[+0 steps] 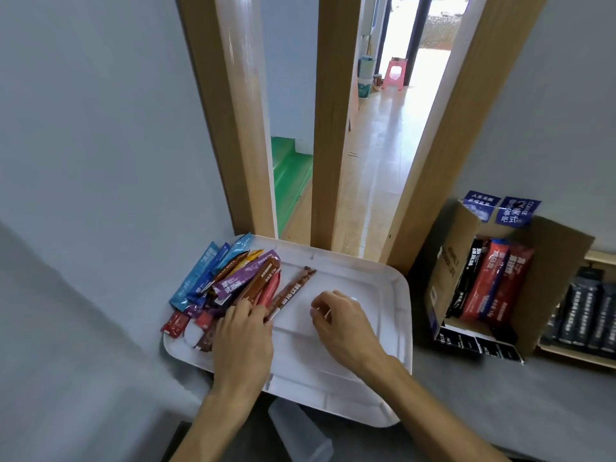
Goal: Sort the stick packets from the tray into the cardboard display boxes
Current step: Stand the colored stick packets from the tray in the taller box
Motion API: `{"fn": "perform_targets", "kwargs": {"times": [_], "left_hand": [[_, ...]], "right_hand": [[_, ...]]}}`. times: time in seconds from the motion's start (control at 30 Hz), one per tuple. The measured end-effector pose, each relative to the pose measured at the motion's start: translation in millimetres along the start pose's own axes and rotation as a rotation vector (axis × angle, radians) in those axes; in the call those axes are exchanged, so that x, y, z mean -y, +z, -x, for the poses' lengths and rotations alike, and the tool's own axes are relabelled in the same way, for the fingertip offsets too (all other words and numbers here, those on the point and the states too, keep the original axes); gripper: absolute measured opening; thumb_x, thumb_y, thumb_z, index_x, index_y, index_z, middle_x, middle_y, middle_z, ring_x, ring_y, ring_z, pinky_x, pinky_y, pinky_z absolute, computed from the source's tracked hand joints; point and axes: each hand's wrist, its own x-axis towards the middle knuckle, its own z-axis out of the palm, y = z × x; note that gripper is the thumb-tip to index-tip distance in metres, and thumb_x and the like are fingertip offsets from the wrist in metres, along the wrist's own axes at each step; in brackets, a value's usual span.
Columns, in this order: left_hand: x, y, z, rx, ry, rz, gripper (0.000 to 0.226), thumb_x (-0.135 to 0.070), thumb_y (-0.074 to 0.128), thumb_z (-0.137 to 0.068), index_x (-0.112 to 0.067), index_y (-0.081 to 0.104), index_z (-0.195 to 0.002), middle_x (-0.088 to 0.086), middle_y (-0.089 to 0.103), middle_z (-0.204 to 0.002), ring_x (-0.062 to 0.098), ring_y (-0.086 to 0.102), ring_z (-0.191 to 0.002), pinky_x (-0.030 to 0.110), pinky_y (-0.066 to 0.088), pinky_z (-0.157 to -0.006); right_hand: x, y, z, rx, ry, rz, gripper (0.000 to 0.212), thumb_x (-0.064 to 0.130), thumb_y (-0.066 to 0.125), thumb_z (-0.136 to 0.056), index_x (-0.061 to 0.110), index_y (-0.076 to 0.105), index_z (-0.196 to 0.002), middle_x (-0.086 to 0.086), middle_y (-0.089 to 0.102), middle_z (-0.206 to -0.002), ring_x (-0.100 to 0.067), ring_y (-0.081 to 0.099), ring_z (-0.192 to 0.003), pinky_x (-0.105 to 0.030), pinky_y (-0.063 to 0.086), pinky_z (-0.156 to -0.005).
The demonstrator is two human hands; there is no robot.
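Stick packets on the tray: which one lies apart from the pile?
The rightmost packet, brown, flat on bare tray beside the pile, near end at the left hand.

Overexposed daylight beyond doorway (430,25); wide-angle edge distortion.

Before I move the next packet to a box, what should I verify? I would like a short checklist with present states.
1. Packets remain on white plastic tray: ok, colourful pile of stick packets at its left end.
2. Left hand on a packet: ok, fingers touch long brown stick packet.
3. Left grip secure: cannot tell.
4. Right hand free: cannot tell, fingers curled.
5. Brown cardboard display box open: ok, red and black packets inside.
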Motion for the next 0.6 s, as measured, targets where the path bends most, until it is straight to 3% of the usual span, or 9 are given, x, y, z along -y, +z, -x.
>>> {"fn": "perform_targets", "kwargs": {"times": [0.13, 0.23, 0.33, 0.43, 0.6], "left_hand": [[-0.7, -8.8, 5.5, -0.029, -0.072, 0.3, 0.008, -0.027, 0.061, -0.094, -0.025, 0.066, -0.101, -0.013, 0.053, -0.101, 0.007, 0.05, -0.104, 0.028, 0.053, -0.078], [-8.7, -17.1, 7.2, 0.042, -0.14, 0.53, 0.005, -0.027, 0.06, -0.095, -0.032, 0.062, -0.095, -0.016, 0.057, -0.1, 0.003, 0.055, -0.099, 0.016, 0.049, -0.073], [-15.9, -23.6, 6.5, 0.132, -0.187, 0.669, 0.009, -0.027, 0.059, -0.097, -0.031, 0.064, -0.09, -0.011, 0.066, -0.09, -0.002, 0.06, -0.087, 0.014, 0.047, -0.064], [-22.9, -25.8, 7.0, 0.201, -0.217, 0.759, 0.012, -0.024, 0.059, -0.097, -0.027, 0.066, -0.087, -0.005, 0.069, -0.08, 0.0, 0.062, -0.077, 0.016, 0.048, -0.065], [-40.5, -28.9, 10.7, 0.227, -0.32, 0.978, 0.011, -0.023, 0.059, -0.097, -0.022, 0.068, -0.09, -0.006, 0.072, -0.081, 0.007, 0.066, -0.072, 0.023, 0.048, -0.066]], "right_hand": [[-0.3, -10.0, -0.5, -0.03, 0.152, -0.325, 0.018, 0.026, 0.056, -0.102, 0.027, 0.062, -0.119, 0.013, 0.067, -0.097, -0.003, 0.066, -0.08, -0.008, 0.047, -0.064], [-1.6, -20.5, -3.3, -0.019, 0.341, -0.665, 0.025, 0.033, 0.057, -0.101, 0.029, 0.05, -0.125, 0.003, 0.071, -0.105, -0.011, 0.073, -0.08, -0.019, 0.051, -0.064], [-8.6, -35.9, -2.2, -0.028, 0.391, -0.81, 0.019, 0.028, 0.058, -0.101, 0.017, 0.063, -0.115, -0.006, 0.074, -0.102, -0.015, 0.071, -0.072, -0.025, 0.048, -0.06], [-16.2, -51.4, 1.5, -0.014, 0.374, -0.973, 0.02, 0.015, 0.057, -0.102, -0.001, 0.068, -0.106, -0.011, 0.071, -0.088, -0.013, 0.059, -0.06, -0.025, 0.04, -0.054], [-17.3, -68.8, 13.7, -0.061, 0.403, -1.061, 0.019, 0.008, 0.057, -0.1, -0.007, 0.067, -0.104, -0.007, 0.07, -0.075, -0.014, 0.058, -0.058, -0.024, 0.039, -0.052]]}}
